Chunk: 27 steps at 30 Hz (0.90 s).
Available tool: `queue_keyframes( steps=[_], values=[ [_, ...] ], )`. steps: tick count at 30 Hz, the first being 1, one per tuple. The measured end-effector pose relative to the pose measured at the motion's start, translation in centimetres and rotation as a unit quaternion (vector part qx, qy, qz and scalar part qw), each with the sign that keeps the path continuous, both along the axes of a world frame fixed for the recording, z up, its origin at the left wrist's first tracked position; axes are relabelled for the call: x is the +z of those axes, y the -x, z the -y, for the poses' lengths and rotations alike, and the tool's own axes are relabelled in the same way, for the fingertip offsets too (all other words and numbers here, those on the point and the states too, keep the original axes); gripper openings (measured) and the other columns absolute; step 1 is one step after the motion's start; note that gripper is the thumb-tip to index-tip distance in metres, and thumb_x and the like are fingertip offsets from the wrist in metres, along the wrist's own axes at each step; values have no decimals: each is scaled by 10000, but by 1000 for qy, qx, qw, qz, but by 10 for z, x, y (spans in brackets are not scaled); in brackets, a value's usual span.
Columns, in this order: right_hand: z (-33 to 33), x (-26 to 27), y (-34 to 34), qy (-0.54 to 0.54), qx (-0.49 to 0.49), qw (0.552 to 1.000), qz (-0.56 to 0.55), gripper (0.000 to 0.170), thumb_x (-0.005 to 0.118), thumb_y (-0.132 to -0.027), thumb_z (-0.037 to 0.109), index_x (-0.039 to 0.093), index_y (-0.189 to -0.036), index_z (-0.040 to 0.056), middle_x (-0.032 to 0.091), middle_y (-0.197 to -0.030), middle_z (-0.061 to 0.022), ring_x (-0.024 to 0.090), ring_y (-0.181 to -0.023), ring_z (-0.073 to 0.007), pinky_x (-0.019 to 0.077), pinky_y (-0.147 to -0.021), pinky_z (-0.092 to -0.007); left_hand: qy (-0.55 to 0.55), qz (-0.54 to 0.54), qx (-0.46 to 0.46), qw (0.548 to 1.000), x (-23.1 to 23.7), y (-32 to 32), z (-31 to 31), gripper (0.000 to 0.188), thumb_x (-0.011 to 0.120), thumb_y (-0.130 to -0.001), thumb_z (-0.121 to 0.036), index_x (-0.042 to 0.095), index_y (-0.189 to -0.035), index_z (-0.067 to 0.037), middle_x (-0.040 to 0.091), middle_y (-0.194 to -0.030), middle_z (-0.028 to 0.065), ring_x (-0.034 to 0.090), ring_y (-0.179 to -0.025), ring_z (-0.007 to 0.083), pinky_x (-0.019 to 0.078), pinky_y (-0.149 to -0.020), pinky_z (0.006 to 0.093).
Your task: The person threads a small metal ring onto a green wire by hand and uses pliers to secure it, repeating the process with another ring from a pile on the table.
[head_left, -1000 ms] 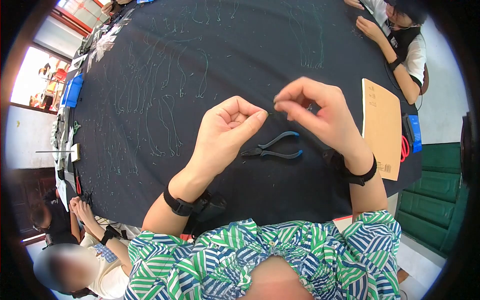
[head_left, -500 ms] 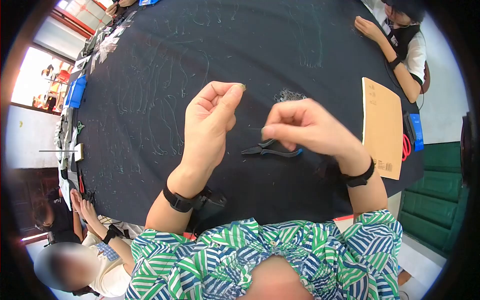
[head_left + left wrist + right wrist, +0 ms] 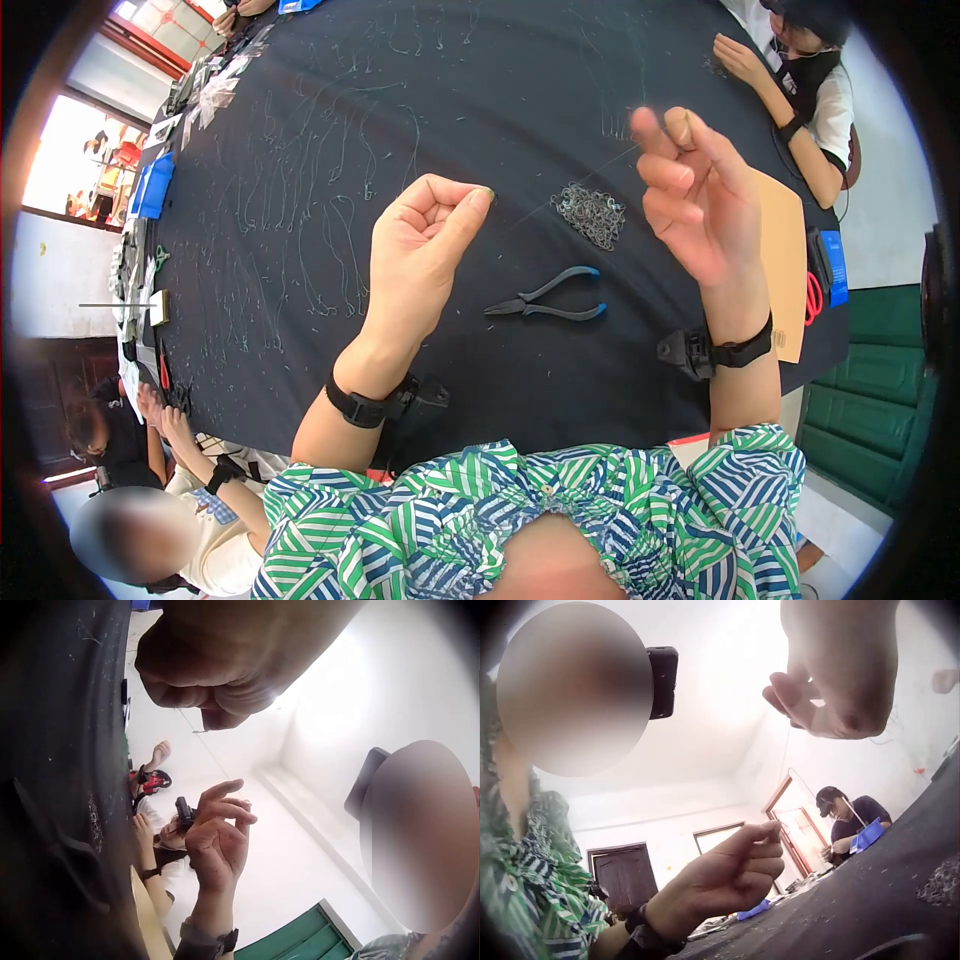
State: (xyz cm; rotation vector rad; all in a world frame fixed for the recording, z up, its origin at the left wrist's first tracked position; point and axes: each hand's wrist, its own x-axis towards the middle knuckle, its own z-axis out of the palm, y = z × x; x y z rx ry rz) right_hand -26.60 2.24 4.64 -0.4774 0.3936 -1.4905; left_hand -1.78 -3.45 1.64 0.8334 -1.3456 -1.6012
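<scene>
My left hand [image 3: 425, 235] is raised over the table, its thumb and index finger pinching a small hook [image 3: 199, 732]. From those fingertips a thin line [image 3: 603, 171] runs up and right to my right hand [image 3: 705, 205]. That hand pinches the line between thumb and index finger, the other fingers loosely bent and a little blurred. Between the hands, on the dark cloth, lies a heap of small grey metal pieces [image 3: 592, 216]. Below it rest pliers [image 3: 522, 302] with blue-tipped handles, spread apart.
Many thin green lines [image 3: 345, 230] lie across the dark tablecloth [image 3: 480, 390]. At the right sit a brown paper pad [image 3: 785, 250] and red-handled scissors [image 3: 812, 298]. Other people sit around the table, one at the upper right [image 3: 800, 70].
My right hand first came down over the pliers, then swung up and right, stretching the line away from the left hand. The left hand rose and shifted left; the heap now shows fully.
</scene>
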Motion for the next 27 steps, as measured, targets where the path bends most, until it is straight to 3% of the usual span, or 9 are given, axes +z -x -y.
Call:
queue_keyframes(
  steps=[4, 7, 10, 13, 19, 27],
  values=[
    [4, -12, 13, -6, -64, 998, 19, 232, 479, -1032, 180, 608, -1084, -6, 622, -1220, -148, 582, -803, -114, 493, -548, -201, -3, -5, -9, 1000, -2, 0, 0, 79, 647, -957, -105, 643, -944, -28, 494, -696, -103, 334, -559, -32, 231, -498, 164],
    [4, -12, 10, -8, -123, 990, -62, 225, 515, -1020, 180, 607, -1101, -8, 670, -1116, -123, 647, -881, -139, 532, -616, -209, -13, -14, -18, 1000, -2, -1, 1, 80, 660, -950, -98, 650, -928, -22, 541, -694, -106, 388, -591, -54, 279, -538, 135],
    [5, -6, 4, 6, -179, 943, -280, 246, 603, -967, 156, 632, -1159, 4, 691, -1092, -163, 706, -937, -215, 579, -759, -284, -9, -2, -19, 1000, -1, 0, 0, 85, 660, -950, -99, 647, -926, -19, 544, -696, -102, 392, -594, -52, 287, -540, 137],
    [5, 0, -5, 37, -176, 900, -396, 241, 650, -930, 86, 621, -1142, -23, 703, -1042, -161, 709, -917, -210, 575, -784, -288, -7, 14, -33, 999, 3, 1, -2, 87, 658, -951, -96, 642, -937, -12, 548, -698, -96, 399, -599, -50, 297, -544, 137],
    [1, 4, -18, 38, -117, 849, -514, 210, 609, -951, 33, 592, -1151, -29, 704, -1011, -135, 697, -911, -170, 567, -803, -262, 38, 39, -61, 997, 0, 7, -8, 90, 651, -952, -87, 636, -975, -2, 530, -692, -98, 379, -596, -43, 279, -539, 143],
    [-4, -5, -26, 68, -96, 834, -539, 143, 633, -944, 90, 658, -1026, -24, 702, -913, -78, 691, -875, -134, 553, -793, -245, 82, 91, -93, 988, -2, 5, -8, 84, 652, -951, -88, 655, -976, -8, 557, -727, -89, 397, -615, -40, 287, -553, 141]
  ],
)
